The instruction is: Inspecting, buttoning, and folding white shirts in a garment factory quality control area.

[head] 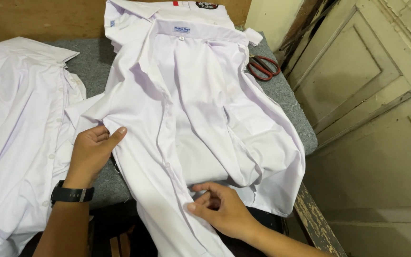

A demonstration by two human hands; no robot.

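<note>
Grey-covered table (288,102), the landmark throughout. White shirt (200,109) lies open across its middle, collar at the far edge, hem spilling over the near edge. Second white shirt (15,123) covers the table's left part; a third, folded, lies beyond the first collar. Red-handled scissors (264,66) near the table's right edge.

Left hand (91,150), watch on wrist, lies on the shirt's side seam, thumb on top, other fingers curled under. Right hand (222,209) pinches the hem, fingers bunched.

Cloth looks light, soft, limp; likely best held at seams or hem.

Hidden: far sleeve, third shirt's body, table's near edge.
</note>
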